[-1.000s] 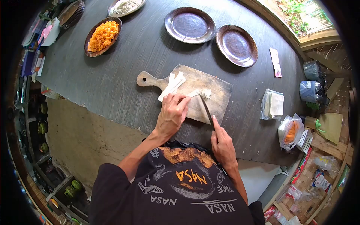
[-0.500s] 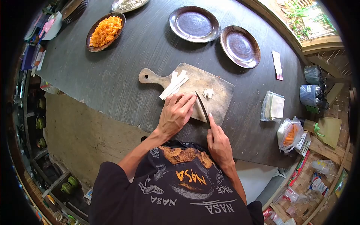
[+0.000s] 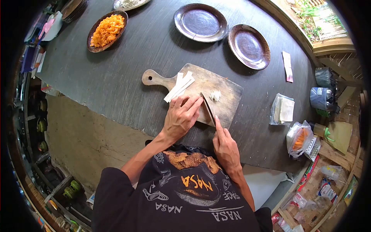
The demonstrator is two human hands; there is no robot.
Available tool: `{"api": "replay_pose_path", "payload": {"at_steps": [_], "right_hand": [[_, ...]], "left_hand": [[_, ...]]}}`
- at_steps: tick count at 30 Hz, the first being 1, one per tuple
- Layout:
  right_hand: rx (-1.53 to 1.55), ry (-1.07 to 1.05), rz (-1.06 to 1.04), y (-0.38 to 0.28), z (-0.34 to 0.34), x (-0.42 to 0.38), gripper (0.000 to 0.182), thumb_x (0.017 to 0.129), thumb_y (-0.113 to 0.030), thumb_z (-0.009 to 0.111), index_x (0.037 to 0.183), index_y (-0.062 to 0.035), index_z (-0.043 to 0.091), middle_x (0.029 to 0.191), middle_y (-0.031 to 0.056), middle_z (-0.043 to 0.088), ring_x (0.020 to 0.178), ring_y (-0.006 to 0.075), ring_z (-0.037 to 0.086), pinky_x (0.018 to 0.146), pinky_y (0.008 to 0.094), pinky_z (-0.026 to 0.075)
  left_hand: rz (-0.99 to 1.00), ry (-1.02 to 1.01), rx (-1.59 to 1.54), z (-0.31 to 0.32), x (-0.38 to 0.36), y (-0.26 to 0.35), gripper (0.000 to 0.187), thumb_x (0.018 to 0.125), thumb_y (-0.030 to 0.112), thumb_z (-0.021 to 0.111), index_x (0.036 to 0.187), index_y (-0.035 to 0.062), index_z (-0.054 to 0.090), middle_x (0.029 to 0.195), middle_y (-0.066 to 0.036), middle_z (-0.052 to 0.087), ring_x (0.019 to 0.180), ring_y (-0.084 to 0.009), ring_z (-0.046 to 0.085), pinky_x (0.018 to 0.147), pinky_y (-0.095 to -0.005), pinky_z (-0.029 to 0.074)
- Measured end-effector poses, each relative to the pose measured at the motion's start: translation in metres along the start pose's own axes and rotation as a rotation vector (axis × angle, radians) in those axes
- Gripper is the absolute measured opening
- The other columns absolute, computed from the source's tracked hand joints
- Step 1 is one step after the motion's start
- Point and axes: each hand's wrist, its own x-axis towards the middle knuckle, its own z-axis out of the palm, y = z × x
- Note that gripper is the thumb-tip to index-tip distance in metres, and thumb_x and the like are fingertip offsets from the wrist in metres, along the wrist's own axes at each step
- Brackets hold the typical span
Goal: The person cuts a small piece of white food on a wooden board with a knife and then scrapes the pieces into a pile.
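Observation:
A wooden cutting board (image 3: 224, 101) with a handle lies on the dark table (image 3: 127, 77). White strips (image 3: 179, 86) lie on its left part and a small pile of cut white bits (image 3: 215, 95) sits near its middle. My left hand (image 3: 181, 116) rests flat on the board's near edge, fingers pressing down just below the strips; what lies under them is hidden. My right hand (image 3: 225, 147) grips a knife (image 3: 208, 109), forefinger along the spine, with the blade angled over the board beside my left fingertips.
Two dark empty plates (image 3: 200, 22) (image 3: 249, 46) stand at the far side. A dish of orange shreds (image 3: 107, 30) sits far left. Plastic bags (image 3: 282, 110) (image 3: 299, 138), a paper slip (image 3: 287, 65) and dark containers (image 3: 322, 96) line the right edge.
The knife has drawn back from the white pile toward my left fingertips. My left hand has flattened on the board, covering the strip it was holding.

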Motion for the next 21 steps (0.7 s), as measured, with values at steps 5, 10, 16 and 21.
{"api": "replay_pose_path", "payload": {"at_steps": [5, 10, 16, 21], "right_hand": [[0.002, -0.021, -0.011, 0.008, 0.0, -0.013, 0.069, 0.1, -0.005, 0.058, 0.165, -0.01, 0.037, 0.093, 0.0167, 0.058, 0.069, 0.0368, 0.065, 0.066, 0.049, 0.057], [0.012, 0.01, -0.029, 0.013, 0.005, -0.018, 0.069, 0.1, -0.005, 0.058, 0.166, -0.0097, 0.036, 0.092, 0.0157, 0.057, 0.069, 0.0355, 0.064, 0.066, 0.0481, 0.058], [0.021, 0.019, -0.053, 0.012, 0.007, -0.01, 0.07, 0.101, -0.005, 0.058, 0.166, -0.0103, 0.035, 0.092, 0.0156, 0.057, 0.069, 0.0355, 0.064, 0.066, 0.0478, 0.058], [-0.003, -0.007, -0.028, 0.006, 0.003, -0.006, 0.069, 0.101, -0.005, 0.059, 0.166, -0.0099, 0.036, 0.093, 0.0158, 0.057, 0.07, 0.0359, 0.065, 0.066, 0.0479, 0.058]], "left_hand": [[0.001, -0.018, 0.017, -0.002, -0.002, 0.0, 0.044, 0.091, 0.014, 0.073, 0.134, 0.0063, 0.07, 0.133, -0.003, 0.069, 0.119, -0.0217, 0.059, 0.105, -0.0377, 0.042], [0.012, 0.006, -0.011, -0.004, -0.001, 0.001, 0.041, 0.09, 0.009, 0.075, 0.131, 0.007, 0.073, 0.129, -0.001, 0.072, 0.116, -0.0212, 0.061, 0.102, -0.0374, 0.046], [-0.007, 0.022, -0.005, -0.001, -0.002, 0.001, 0.042, 0.09, 0.009, 0.075, 0.132, 0.0068, 0.072, 0.13, -0.001, 0.072, 0.116, -0.0207, 0.062, 0.102, -0.0373, 0.046], [0.004, -0.005, -0.001, 0.001, -0.004, -0.001, 0.044, 0.093, 0.015, 0.071, 0.136, 0.0061, 0.069, 0.136, -0.004, 0.069, 0.122, -0.021, 0.059, 0.106, -0.0378, 0.042]]}}
